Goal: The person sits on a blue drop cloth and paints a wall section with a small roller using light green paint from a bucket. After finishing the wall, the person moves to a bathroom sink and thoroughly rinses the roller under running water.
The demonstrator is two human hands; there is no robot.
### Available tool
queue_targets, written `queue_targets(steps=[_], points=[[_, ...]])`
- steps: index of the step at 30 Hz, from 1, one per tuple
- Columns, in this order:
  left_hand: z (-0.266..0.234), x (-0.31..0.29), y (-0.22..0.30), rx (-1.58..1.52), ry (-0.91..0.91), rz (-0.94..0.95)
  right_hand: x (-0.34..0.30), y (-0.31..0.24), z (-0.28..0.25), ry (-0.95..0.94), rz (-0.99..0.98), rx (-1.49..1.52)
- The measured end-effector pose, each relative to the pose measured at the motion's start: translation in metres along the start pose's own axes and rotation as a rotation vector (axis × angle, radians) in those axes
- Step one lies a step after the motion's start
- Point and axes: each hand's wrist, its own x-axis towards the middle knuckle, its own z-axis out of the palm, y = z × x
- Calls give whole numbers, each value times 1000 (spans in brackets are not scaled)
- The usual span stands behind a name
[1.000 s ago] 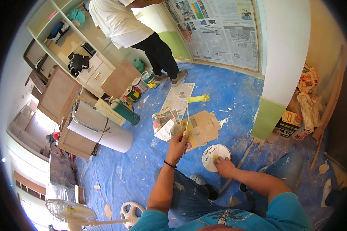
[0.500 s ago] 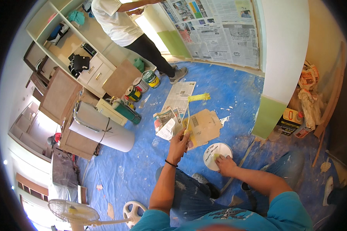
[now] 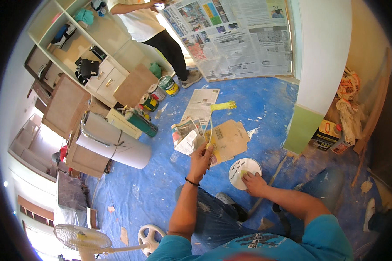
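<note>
My left hand [image 3: 201, 160] is closed around the handle of a paint roller [image 3: 222, 106]. The roller's fuzzy sleeve is yellow-green and points to the right, held out over newspaper [image 3: 200, 103] and a flattened brown cardboard [image 3: 229, 138]. My right hand [image 3: 254, 183] reaches over a round white lid [image 3: 237, 181] with handwriting on it. Its bent fingers press at the lid's middle, where a small yellow-green patch [image 3: 244, 172] shows. Whether that patch is paint or a small object under the fingertips cannot be made out.
Blue plastic sheeting [image 3: 161, 195] covers the floor. Several paint cans [image 3: 168, 85] and a green cylinder [image 3: 141, 123] line the left. Another person [image 3: 139, 26] stands by a newspaper-covered door [image 3: 244, 48]. A white fan [image 3: 82, 239] stands at lower left, and a jerrycan [image 3: 326, 135] at right.
The newspaper-covered door has swung leftward across the bright gap, and the other person has shifted, one arm reaching to it. My hands, the roller and the lid hold nearly the same places.
</note>
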Motion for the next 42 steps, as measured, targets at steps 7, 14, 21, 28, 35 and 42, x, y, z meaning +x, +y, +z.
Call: queue_targets(steps=[7, 14, 21, 28, 35, 42], points=[[-1, -2, 0, 23, 5, 24, 2, 0, -4, -56, 22, 39], [-3, -1, 1, 45, -19, 25, 1, -3, -10, -69, 41, 56], [-2, -4, -1, 64, 32, 49, 2, 1, -2, -16, 38, 130], [2, -1, -1, 26, 29, 51, -1, 4, 9, -83, 28, 156], [3, -1, 3, -15, -17, 46, 5, 0, 8, -171, 30, 32], [1, -3, 3, -15, -18, -3, 5, 3, 7, -151, 37, 68]])
